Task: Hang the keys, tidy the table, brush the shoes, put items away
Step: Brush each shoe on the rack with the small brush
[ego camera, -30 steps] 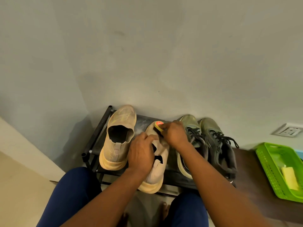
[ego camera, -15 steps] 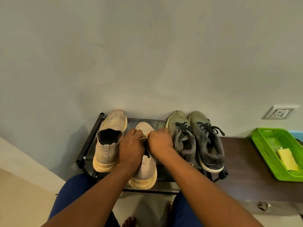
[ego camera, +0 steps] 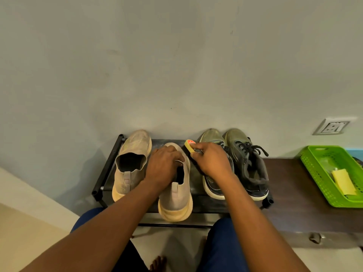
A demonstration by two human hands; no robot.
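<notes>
A: What's changed w/ us in the last sec?

B: Our right hand has swung out. Half a sec ago it sat tight against the left over the shoe mouth and the brush was hidden; now the brush shows again, yellow back w/ a red label, bristles down along the right flank of the beige shoe.

A: Grip on it?

B: Right grip is clamped round the brush, fingers curled over its back. Left hand holds the shoe at the collar, fingers hooked over the mouth, steadying it.

A: Where's the shoe sitting?

B: On the rack, heel hanging over the front rail toward us, beside its mate. The dark pair is just right of our brush hand.

A: So, meaning for the task?

B: We judge we're mid-brush, moved from the top to the side of this shoe. Its mate and the dark pair prob. come next.

A: And putting away?

B: Green basket waits on the surface at right, w/ a yellow pad in it. Likely the brush's home, tho we can't be sure.
</notes>
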